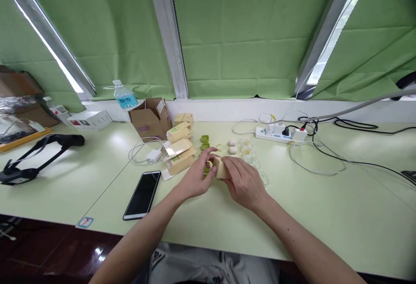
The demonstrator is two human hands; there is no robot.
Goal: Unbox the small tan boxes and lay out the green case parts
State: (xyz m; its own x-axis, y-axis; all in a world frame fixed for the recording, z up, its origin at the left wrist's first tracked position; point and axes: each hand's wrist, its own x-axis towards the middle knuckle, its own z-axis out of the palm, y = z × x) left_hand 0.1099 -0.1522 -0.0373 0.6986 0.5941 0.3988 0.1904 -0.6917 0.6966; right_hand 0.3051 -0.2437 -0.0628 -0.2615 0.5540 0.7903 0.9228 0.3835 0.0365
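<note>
Small tan box [222, 169]: between your two hands, just above the table [208, 219]. Your right hand [246, 183] grasps it, fingers over its top. Your left hand [199, 176] curls at its left end; whether it grips, I cannot tell. Beyond your hands: green cases [204, 139], white round pieces [232, 143]. Opened cartons [180, 147] and phone [142, 195] lie to your left.

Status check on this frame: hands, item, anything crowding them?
Right hand gripping small tan box. Left hand at the box's left end. Green cases close beyond left hand; clear pieces beyond right.
</note>
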